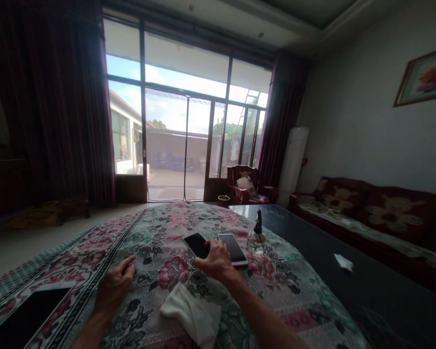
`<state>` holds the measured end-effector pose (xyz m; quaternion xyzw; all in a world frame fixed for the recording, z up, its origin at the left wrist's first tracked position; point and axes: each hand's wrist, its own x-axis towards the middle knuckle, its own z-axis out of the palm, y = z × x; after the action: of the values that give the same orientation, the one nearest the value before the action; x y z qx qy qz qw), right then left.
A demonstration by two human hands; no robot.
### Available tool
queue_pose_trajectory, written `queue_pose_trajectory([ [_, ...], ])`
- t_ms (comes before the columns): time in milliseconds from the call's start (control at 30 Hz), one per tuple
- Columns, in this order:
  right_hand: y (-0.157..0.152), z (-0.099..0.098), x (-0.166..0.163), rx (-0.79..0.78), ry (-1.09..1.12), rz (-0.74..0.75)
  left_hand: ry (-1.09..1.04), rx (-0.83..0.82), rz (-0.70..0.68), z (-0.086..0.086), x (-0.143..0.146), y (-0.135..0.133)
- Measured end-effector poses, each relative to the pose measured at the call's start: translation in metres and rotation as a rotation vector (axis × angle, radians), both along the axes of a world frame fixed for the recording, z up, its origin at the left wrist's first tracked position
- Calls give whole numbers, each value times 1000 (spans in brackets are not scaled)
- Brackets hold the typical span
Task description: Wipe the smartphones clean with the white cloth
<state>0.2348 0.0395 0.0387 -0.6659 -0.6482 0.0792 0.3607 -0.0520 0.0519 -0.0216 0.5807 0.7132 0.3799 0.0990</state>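
Observation:
My right hand (217,259) is at the near end of a dark-screened smartphone (196,244), its thumb at the near edge and its fingers at the right edge. Just right of it lies a second, white-framed smartphone (234,248), partly hidden by that hand. My left hand (116,282) rests on the flowered cloth (145,310), fingers loosely bent, thumb and forefinger pointing right, with nothing visible in it. Between my forearms is a crumpled white cloth (192,312).
A small bottle (256,237) with a black top stands right of the phones. A tablet-like dark screen (27,315) lies at lower left. A dark glossy table (312,252) holding a crumpled tissue (343,262) adjoins on the right. Beyond are a sofa (352,191) and an armchair (236,184).

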Motion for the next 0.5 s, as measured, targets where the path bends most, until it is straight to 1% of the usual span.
queue_pose_trajectory([
  [33,2,3,14,-19,-34,-74,4,1,0,0,0,1],
  [100,7,9,38,-39,-71,-150,2,-3,-8,-2,0,2],
  [133,10,11,48,-86,-126,-200,-4,-8,-9,-2,0,3],
  [200,17,13,63,-167,-169,-281,-22,-15,-4,-4,0,5],
  [333,29,12,73,-252,-173,-369,-51,-2,9,-8,-1,8],
  [500,35,6,73,-321,-169,-398,-62,16,1,-10,-1,9],
])
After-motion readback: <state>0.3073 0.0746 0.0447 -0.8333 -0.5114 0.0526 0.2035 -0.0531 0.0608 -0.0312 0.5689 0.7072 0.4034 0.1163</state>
